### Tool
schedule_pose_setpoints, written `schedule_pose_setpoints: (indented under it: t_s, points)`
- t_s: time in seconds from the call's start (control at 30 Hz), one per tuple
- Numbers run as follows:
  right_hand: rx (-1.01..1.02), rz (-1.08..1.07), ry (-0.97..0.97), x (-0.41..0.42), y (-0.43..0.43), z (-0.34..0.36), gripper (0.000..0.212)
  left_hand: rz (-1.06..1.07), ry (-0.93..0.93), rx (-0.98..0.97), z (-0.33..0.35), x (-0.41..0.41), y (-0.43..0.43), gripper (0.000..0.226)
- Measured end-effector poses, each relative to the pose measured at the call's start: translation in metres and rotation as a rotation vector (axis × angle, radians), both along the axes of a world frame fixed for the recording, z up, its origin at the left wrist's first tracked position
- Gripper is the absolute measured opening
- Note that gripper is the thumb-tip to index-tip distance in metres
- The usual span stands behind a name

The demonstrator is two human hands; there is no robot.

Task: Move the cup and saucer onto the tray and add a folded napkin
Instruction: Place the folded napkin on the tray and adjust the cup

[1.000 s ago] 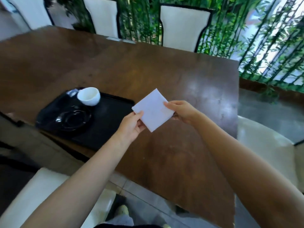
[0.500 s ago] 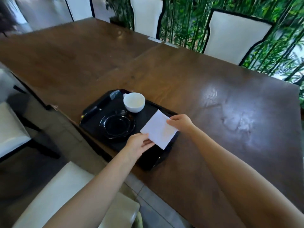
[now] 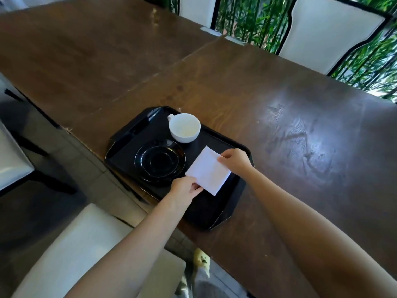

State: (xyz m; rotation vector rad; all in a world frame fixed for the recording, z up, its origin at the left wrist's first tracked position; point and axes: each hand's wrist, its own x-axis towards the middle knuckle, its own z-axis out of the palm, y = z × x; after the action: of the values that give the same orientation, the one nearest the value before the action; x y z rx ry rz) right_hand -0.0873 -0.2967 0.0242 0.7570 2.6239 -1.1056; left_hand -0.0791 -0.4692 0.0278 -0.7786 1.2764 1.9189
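Tray [image 3: 223, 209] sits on brown wooden table [image 3: 279, 108].

White cup [image 3: 184, 127] beside black saucer [image 3: 160, 163] on black tray [image 3: 217, 214]; folded white napkin [image 3: 208, 171] above.

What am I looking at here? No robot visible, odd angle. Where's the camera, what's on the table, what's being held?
There is no robot: a person works with bare hands, and one wide-angle camera on their head looks forward and down, so both forearms reach in from the bottom. On the brown wooden table sits a black tray. On the tray are a white cup and, beside it rather than under it, a black saucer. The left hand and right hand pinch opposite corners of a folded white napkin over the tray. Whether it touches the tray yet, I cannot tell.
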Motion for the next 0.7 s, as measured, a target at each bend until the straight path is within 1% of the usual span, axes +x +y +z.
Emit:
schedule_pose_setpoints:
  t_s: [0.13, 0.27, 0.4, 0.5, 0.57, 0.63, 0.7]
  points:
    - [0.05, 0.053, -0.033, -0.011, 0.005, -0.005, 0.026, 0.029, -0.002, -0.005, -0.004, -0.003, 0.003, 0.024]
    - [0.129, 0.15, -0.122, -0.018, 0.009, -0.012, 0.028, 0.039, -0.012, -0.021, -0.009, -0.002, 0.008, 0.019]
    - [0.123, 0.119, -0.101, -0.019, 0.014, -0.022, 0.026, 0.037, -0.015, -0.042, -0.012, -0.001, 0.01, 0.017]
    - [0.121, 0.149, -0.093, -0.024, 0.017, -0.025, 0.028, 0.049, -0.03, -0.081, -0.009, -0.001, 0.004, 0.016]
    - [0.113, 0.174, -0.105, -0.028, 0.021, -0.024, 0.024, 0.056, -0.025, -0.109, -0.002, -0.001, -0.004, 0.015]
    - [0.108, 0.199, -0.086, -0.034, 0.026, -0.02, 0.025, 0.027, 0.039, -0.129, 0.01, 0.0, -0.016, 0.025]
    - [0.104, 0.207, -0.039, -0.043, 0.029, -0.015, 0.033, -0.038, 0.174, -0.192, 0.024, -0.005, -0.029, 0.037]
